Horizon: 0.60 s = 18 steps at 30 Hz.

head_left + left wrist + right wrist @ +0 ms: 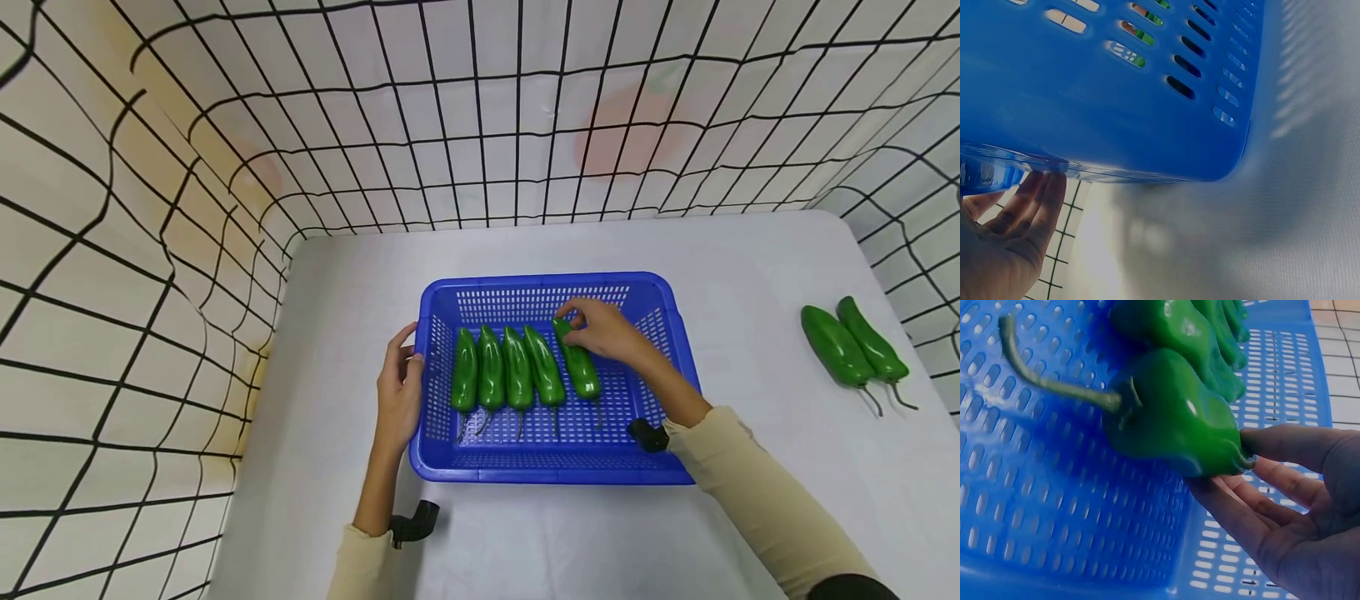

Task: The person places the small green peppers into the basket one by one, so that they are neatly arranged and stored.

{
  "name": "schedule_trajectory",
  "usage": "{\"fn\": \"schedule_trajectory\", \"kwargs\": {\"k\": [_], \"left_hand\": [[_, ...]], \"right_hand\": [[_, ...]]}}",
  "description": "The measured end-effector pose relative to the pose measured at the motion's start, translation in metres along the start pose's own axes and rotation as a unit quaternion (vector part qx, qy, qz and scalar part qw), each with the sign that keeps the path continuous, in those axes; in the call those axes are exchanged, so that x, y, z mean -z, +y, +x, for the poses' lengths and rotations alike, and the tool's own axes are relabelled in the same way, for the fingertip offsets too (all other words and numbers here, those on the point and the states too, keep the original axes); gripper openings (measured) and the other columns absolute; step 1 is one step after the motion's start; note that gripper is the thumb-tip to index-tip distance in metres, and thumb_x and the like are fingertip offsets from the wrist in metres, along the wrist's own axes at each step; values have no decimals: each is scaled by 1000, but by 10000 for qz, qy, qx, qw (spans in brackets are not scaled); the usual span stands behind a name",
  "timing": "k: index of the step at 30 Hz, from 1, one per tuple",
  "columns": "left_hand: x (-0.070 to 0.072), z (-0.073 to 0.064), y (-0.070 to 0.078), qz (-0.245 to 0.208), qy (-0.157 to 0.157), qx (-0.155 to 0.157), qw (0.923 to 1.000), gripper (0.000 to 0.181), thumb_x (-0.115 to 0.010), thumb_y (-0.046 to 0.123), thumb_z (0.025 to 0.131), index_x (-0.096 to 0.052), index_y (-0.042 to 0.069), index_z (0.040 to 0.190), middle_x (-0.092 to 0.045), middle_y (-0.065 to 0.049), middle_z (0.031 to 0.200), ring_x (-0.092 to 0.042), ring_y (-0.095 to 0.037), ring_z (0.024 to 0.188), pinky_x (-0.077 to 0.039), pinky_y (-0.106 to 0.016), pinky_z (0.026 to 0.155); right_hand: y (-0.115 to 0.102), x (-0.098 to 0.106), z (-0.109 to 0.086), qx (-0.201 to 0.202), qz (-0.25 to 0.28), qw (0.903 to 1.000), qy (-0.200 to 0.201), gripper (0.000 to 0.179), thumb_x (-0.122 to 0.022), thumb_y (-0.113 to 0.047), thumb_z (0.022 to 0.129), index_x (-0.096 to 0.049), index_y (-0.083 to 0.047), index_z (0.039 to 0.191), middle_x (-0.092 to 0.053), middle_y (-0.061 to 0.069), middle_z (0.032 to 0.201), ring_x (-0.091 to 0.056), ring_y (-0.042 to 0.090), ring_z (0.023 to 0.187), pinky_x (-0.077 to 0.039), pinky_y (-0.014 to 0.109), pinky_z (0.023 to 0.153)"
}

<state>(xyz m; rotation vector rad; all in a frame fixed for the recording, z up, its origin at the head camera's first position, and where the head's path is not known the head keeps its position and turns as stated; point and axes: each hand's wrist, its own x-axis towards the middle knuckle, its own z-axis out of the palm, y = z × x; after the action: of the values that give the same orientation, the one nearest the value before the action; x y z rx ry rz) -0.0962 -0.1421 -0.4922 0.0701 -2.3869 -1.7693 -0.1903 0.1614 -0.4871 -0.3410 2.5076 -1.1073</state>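
A blue plastic basket (555, 472) with slotted walls holds a row of several glossy green peppers (491, 371), stems towards the near side. At the row's right end, the right hand (603, 329) pinches another green pepper (579, 367) by its tip, thumb on one side and fingers on the other. That pepper's (1166, 419) curved stem points away from the hand in the right wrist view. The left hand (399, 396) touches the basket's left side from outside. Its fairly straight fingers (1047, 206) reach under the rim in the left wrist view.
Two more green peppers (836, 346) lie side by side on the white table (757, 333), far right. Black wire mesh (517, 125) stands along the back, left and right. Dark wrist cameras (415, 522) are worn at both sleeves.
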Motion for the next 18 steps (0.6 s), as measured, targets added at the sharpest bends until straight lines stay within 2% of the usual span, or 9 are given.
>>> {"fn": "schedule_trajectory", "kwargs": {"k": [3,10,13,18], "left_hand": [[1,-2,10,-4,-4,-23,10000,45,-40,1,101,-45,3,146,-62,-26,112,-65,-38,89,-58,-35,67],[1,-3,12,0,3,-67,10000,45,-40,1,101,-45,2,146,-62,-26,112,-65,-39,89,-57,-32,67],[1,-3,10,11,6,-23,10000,45,-40,1,101,-45,2,146,-62,-25,112,-64,-39,89,-57,-30,67],[-1,2,-16,35,-4,0,10000,46,-40,9,103,-45,15,149,-63,-19,114,-65,-33,89,-57,-31,67]], "right_hand": [[-1,-4,4,-78,40,9998,-182,41,-64,1,88,-57,7,129,-64,24,102,-63,30,85,-54,40,73],[-7,-12,7,-259,84,9983,-509,47,-58,3,88,-50,6,135,-61,23,104,-60,26,80,-52,34,67],[-7,-15,6,-292,114,9978,-591,49,-55,5,88,-48,6,137,-61,21,99,-57,23,74,-51,32,64],[-7,-15,4,-221,4,9979,-610,50,-53,7,86,-49,8,135,-52,10,78,-47,18,64,-44,29,58]]}}
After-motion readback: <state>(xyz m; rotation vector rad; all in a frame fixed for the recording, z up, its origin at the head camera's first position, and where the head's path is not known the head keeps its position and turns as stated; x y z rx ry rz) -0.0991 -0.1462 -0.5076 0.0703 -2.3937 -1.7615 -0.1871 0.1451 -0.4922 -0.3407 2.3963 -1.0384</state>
